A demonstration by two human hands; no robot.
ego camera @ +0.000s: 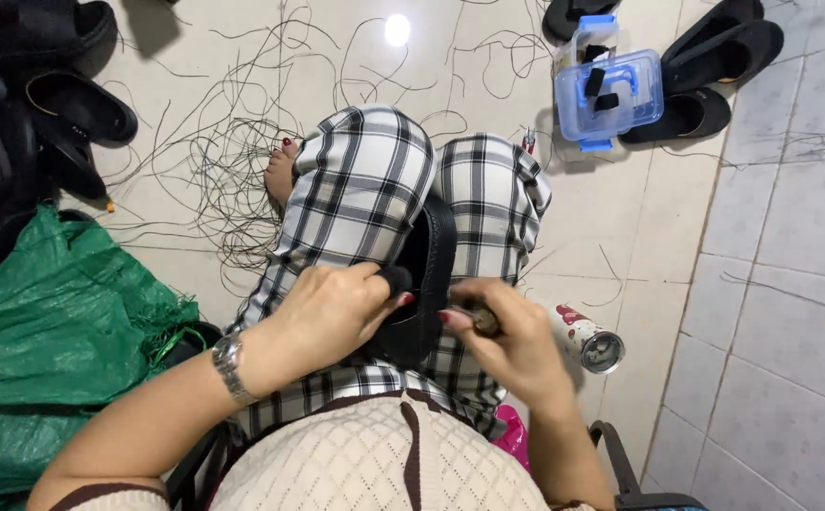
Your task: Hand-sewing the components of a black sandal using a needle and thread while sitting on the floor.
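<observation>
At frame centre the left hand point(337, 308) grips a black shoe point(422, 284) while the right hand point(512, 341) clenches a small tool point(482, 320), stitching apparently midway, finished shoes point(72, 104) piled upper left.

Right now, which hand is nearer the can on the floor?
Right. The right hand is just beside the can; the left hand is farther off, across the black shoe.

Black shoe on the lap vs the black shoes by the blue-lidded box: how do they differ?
The black shoe on the lap stands on edge between the knees, gripped by the left hand; the black shoes by the box lie flat on the tiled floor, untouched. The lap shoe is single and worked with a tool in the right hand; the floor shoes are stacked together. Both are black.
</observation>
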